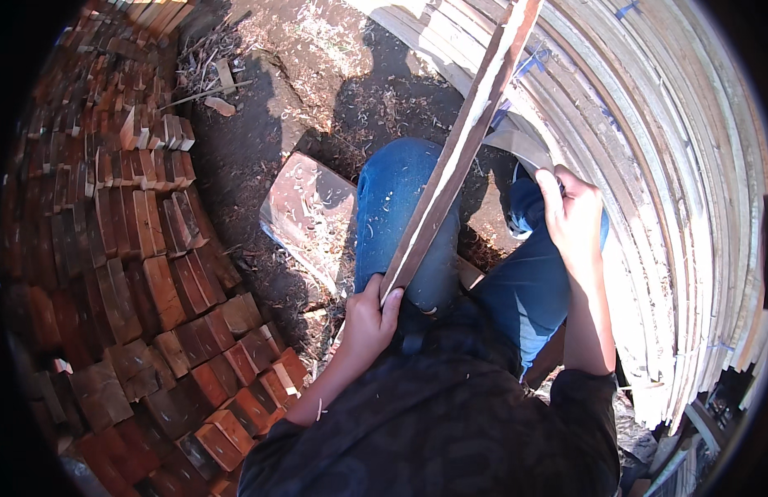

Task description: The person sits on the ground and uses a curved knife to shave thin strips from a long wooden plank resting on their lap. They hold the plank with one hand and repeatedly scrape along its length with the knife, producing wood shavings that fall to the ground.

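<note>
Brown wood is stretching right up past our left knee: we're holding a long strip (454, 161) that's slanting up to the right and running out of view at the top. Our left hand (370, 321) is wrapping around its lower end, thumb lying along it. Our right hand (572, 207) is closing around the near end of a broad grey blade (520, 147), whose far end is meeting the strip's right side, though we honestly can't tell if they're touching. We're wearing blue jeans (400, 195), and the strip is crossing over the left leg. Just beside that knee, a reddish slab (309, 207) is lying on the ground (317, 103), shavings dotting both. Brown wooden blocks (160, 290) are sitting stacked along the ground's left edge, while long pale boards (657, 166) with blue ties (530, 62) are lying piled along its right edge.
</note>
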Tool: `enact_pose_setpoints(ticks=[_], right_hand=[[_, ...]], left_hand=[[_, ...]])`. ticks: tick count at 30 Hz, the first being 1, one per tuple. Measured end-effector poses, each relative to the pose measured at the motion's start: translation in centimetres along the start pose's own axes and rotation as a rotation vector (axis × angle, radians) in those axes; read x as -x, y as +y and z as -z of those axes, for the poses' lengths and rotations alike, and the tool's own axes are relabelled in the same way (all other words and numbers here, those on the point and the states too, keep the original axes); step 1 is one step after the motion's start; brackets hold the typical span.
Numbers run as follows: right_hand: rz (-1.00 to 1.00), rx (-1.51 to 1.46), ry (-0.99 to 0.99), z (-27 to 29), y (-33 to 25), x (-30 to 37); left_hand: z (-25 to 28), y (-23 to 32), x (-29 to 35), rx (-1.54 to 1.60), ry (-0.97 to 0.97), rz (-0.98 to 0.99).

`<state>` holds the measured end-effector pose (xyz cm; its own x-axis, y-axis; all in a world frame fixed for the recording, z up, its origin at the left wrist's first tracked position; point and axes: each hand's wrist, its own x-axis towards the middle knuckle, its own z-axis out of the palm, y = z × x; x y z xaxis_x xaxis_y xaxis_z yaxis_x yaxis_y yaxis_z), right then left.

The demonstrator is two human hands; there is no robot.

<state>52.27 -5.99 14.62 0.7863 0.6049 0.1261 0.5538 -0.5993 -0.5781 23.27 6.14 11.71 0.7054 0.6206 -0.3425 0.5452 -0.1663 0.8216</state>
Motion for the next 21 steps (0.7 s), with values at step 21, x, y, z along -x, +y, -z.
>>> enact_pose_setpoints(ticks=[21], right_hand=[[0.432,0.241,-0.199,-0.5,-5.7,1.2]], left_hand=[[1.6,3.0,0.7,-0.253,-0.073,0.014]])
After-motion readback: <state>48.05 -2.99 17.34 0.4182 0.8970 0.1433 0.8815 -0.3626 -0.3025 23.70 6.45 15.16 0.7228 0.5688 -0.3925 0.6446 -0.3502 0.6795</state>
